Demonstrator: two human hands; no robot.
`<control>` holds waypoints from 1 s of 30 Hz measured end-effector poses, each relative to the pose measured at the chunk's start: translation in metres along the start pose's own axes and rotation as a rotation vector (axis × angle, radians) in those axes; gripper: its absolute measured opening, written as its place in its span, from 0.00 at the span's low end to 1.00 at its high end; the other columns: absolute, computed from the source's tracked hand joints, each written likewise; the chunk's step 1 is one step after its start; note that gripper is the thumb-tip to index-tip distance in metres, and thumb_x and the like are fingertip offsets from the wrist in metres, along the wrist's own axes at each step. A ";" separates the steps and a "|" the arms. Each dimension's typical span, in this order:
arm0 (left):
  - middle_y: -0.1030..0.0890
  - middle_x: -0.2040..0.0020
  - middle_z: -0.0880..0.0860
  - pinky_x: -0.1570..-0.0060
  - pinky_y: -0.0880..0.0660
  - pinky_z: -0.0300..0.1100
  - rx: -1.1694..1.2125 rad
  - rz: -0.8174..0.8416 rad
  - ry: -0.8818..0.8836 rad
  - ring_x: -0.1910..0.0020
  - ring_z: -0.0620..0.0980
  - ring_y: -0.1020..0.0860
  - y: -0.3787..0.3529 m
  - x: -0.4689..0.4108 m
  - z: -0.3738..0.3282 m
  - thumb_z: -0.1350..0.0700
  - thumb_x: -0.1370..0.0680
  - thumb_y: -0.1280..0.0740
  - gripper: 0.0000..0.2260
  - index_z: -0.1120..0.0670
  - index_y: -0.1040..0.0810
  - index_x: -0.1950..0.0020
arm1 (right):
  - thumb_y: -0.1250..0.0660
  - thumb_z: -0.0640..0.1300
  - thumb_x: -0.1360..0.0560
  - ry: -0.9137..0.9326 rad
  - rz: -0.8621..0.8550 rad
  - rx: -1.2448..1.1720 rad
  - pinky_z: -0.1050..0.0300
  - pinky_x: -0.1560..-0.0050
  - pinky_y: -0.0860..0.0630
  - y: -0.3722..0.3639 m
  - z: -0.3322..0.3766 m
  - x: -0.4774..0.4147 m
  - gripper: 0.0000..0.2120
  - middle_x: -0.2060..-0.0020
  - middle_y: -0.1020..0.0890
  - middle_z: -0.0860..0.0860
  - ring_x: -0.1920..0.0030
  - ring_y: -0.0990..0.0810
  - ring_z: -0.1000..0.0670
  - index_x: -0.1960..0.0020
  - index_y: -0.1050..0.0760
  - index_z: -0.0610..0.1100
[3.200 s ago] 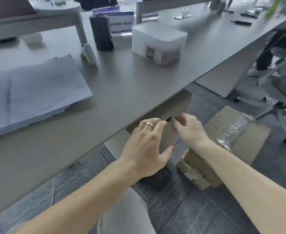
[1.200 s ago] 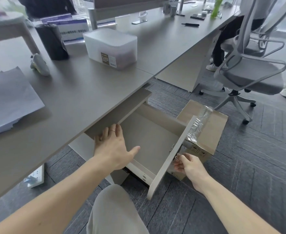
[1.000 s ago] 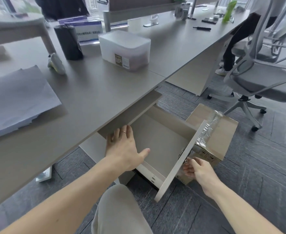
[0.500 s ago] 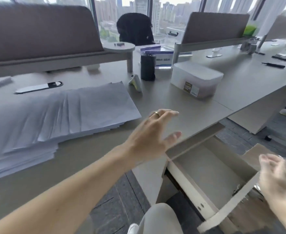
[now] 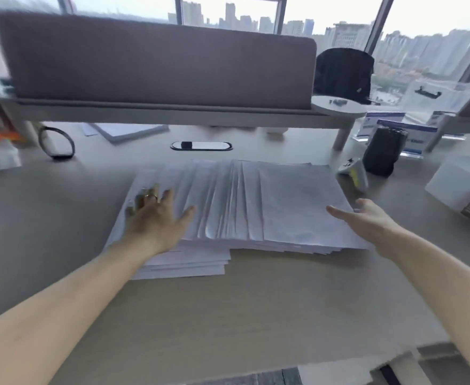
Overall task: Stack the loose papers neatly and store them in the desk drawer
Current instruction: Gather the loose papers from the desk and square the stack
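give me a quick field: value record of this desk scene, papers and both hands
papers: fanned, uneven pile on the desk
left hand: open, flat on the pile's left part
right hand: open, at the pile's right edge, contact unclear
behind papers: divider panel
right of papers: dark cylinder, white box
drawer: not clearly visible

Your left hand (image 5: 156, 218) is motion-blurred, fingertips smeared. It hides the papers (image 5: 256, 201) at 9 o'clock. The drawer (image 5: 411, 368) at 5 o'clock is cut by the bottom edge. White box (image 5: 461, 187) at 3 o'clock is cropped, label unreadable.
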State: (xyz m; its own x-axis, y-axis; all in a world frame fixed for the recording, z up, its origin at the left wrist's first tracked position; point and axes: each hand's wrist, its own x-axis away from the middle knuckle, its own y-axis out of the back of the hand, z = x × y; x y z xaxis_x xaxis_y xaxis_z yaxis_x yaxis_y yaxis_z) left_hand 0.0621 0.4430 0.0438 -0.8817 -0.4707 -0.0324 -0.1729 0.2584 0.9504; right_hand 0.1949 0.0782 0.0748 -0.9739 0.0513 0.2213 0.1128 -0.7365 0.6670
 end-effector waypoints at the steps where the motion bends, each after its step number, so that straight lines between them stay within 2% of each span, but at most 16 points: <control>1: 0.45 0.16 0.60 0.23 0.46 0.59 -0.006 0.013 0.109 0.19 0.63 0.47 0.007 -0.006 0.023 0.30 0.22 0.47 0.39 0.53 0.42 0.19 | 0.23 0.61 0.34 0.002 0.006 0.025 0.50 0.45 0.24 0.000 0.004 -0.010 0.44 0.40 0.19 0.45 0.44 0.19 0.44 0.28 0.31 0.39; 3: 0.40 0.18 0.62 0.24 0.42 0.58 0.027 0.039 0.244 0.20 0.63 0.42 0.020 -0.010 0.057 0.28 0.23 0.45 0.43 0.57 0.43 0.18 | 0.20 0.51 0.34 0.042 0.042 0.031 0.53 0.52 0.24 -0.002 0.015 -0.022 0.30 0.51 0.17 0.47 0.56 0.18 0.48 0.38 0.24 0.39; 6: 0.35 0.19 0.60 0.29 0.36 0.53 0.133 0.068 0.230 0.22 0.61 0.37 0.034 -0.012 0.063 0.30 0.22 0.42 0.42 0.57 0.43 0.18 | 0.21 0.37 0.32 0.092 0.120 0.000 0.58 0.54 0.25 -0.014 0.034 -0.031 0.20 0.46 0.16 0.46 0.57 0.21 0.47 0.42 0.21 0.40; 8: 0.37 0.18 0.57 0.29 0.35 0.51 0.330 0.099 0.241 0.21 0.60 0.36 0.041 -0.020 0.050 0.32 0.22 0.39 0.41 0.55 0.45 0.17 | 0.22 0.31 0.33 0.127 0.160 -0.046 0.62 0.59 0.25 -0.030 0.049 -0.032 0.24 0.45 0.16 0.43 0.58 0.21 0.47 0.38 0.21 0.36; 11: 0.29 0.24 0.56 0.30 0.30 0.51 0.778 0.196 0.327 0.29 0.58 0.28 0.046 -0.040 0.039 0.34 0.26 0.31 0.39 0.56 0.33 0.22 | 0.23 0.26 0.34 0.155 0.177 -0.088 0.57 0.46 0.28 -0.056 0.069 -0.031 0.33 0.41 0.20 0.43 0.48 0.23 0.46 0.30 0.26 0.32; 14: 0.20 0.37 0.56 0.50 0.20 0.46 1.100 0.254 0.365 0.48 0.54 0.21 0.042 -0.048 0.033 0.45 0.27 0.24 0.31 0.57 0.25 0.28 | 0.23 0.25 0.35 0.185 0.246 -0.107 0.54 0.44 0.28 -0.080 0.082 -0.027 0.34 0.41 0.20 0.44 0.45 0.22 0.45 0.30 0.27 0.32; 15: 0.20 0.40 0.56 0.57 0.21 0.44 1.118 0.249 0.374 0.52 0.53 0.21 0.039 -0.049 0.032 0.47 0.26 0.24 0.33 0.59 0.28 0.26 | 0.23 0.25 0.35 0.186 0.273 -0.115 0.54 0.44 0.26 -0.086 0.085 -0.025 0.35 0.43 0.19 0.44 0.45 0.21 0.44 0.30 0.28 0.32; 16: 0.20 0.42 0.56 0.59 0.23 0.43 1.109 0.254 0.378 0.53 0.53 0.22 0.037 -0.051 0.030 0.49 0.26 0.24 0.35 0.60 0.31 0.24 | 0.23 0.25 0.35 0.190 0.302 -0.120 0.53 0.44 0.26 -0.092 0.087 -0.024 0.36 0.45 0.18 0.45 0.46 0.20 0.44 0.29 0.28 0.32; 17: 0.21 0.39 0.56 0.54 0.24 0.45 1.081 0.271 0.380 0.50 0.54 0.22 0.036 -0.051 0.029 0.50 0.25 0.24 0.37 0.61 0.34 0.22 | 0.23 0.26 0.34 0.185 0.311 -0.138 0.52 0.43 0.25 -0.095 0.088 -0.022 0.36 0.47 0.18 0.46 0.46 0.20 0.44 0.28 0.30 0.33; 19: 0.27 0.29 0.53 0.32 0.30 0.49 0.985 0.331 0.351 0.33 0.55 0.26 0.036 -0.048 0.026 0.48 0.25 0.24 0.37 0.58 0.35 0.21 | 0.21 0.32 0.33 0.184 0.282 -0.200 0.51 0.38 0.25 -0.101 0.087 -0.023 0.38 0.43 0.19 0.45 0.43 0.21 0.44 0.27 0.31 0.33; 21: 0.25 0.27 0.48 0.26 0.34 0.53 0.839 0.354 0.247 0.30 0.55 0.27 0.033 -0.046 0.023 0.44 0.29 0.24 0.34 0.52 0.28 0.25 | 0.19 0.39 0.34 0.182 0.261 -0.242 0.53 0.43 0.24 -0.105 0.087 -0.021 0.33 0.46 0.19 0.45 0.49 0.20 0.45 0.32 0.25 0.36; 23: 0.21 0.32 0.49 0.31 0.28 0.53 0.820 0.344 0.137 0.35 0.53 0.22 0.032 -0.041 0.009 0.47 0.27 0.25 0.29 0.50 0.28 0.27 | 0.18 0.44 0.37 0.192 0.315 -0.226 0.52 0.51 0.21 -0.107 0.087 -0.016 0.22 0.53 0.14 0.46 0.56 0.16 0.43 0.45 0.16 0.42; 24: 0.20 0.34 0.50 0.33 0.26 0.53 0.828 0.333 0.099 0.38 0.54 0.21 0.030 -0.042 0.001 0.50 0.26 0.26 0.28 0.50 0.30 0.27 | 0.19 0.45 0.38 0.182 0.354 -0.236 0.50 0.50 0.18 -0.108 0.086 -0.014 0.18 0.54 0.12 0.45 0.57 0.13 0.42 0.49 0.14 0.43; 26: 0.20 0.37 0.52 0.40 0.22 0.51 0.796 0.288 0.029 0.42 0.55 0.20 0.026 -0.043 -0.012 0.54 0.25 0.27 0.27 0.50 0.34 0.28 | 0.19 0.42 0.35 0.160 0.409 -0.321 0.46 0.48 0.17 -0.109 0.086 -0.005 0.16 0.54 0.11 0.43 0.54 0.11 0.40 0.48 0.13 0.42; 28: 0.21 0.38 0.54 0.48 0.24 0.44 0.731 0.171 -0.019 0.45 0.54 0.20 0.026 -0.042 -0.015 0.60 0.23 0.29 0.25 0.52 0.34 0.29 | 0.21 0.39 0.32 0.138 0.429 -0.429 0.48 0.49 0.17 -0.109 0.084 0.000 0.16 0.54 0.11 0.43 0.54 0.11 0.42 0.45 0.14 0.40; 30: 0.21 0.39 0.50 0.52 0.25 0.34 0.775 0.075 -0.114 0.46 0.45 0.20 0.028 -0.035 -0.009 0.64 0.22 0.31 0.24 0.52 0.33 0.29 | 0.21 0.40 0.31 0.116 0.398 -0.547 0.46 0.48 0.17 -0.112 0.084 0.004 0.20 0.53 0.11 0.43 0.54 0.11 0.41 0.41 0.17 0.38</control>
State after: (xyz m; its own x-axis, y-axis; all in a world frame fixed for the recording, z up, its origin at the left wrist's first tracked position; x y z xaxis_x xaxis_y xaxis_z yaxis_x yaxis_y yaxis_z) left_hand 0.0924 0.4590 0.0745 -0.9355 -0.3500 -0.0485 -0.3312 0.8207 0.4657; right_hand 0.1944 0.2174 0.0603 -0.8972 -0.3435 0.2774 0.3799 -0.9208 0.0886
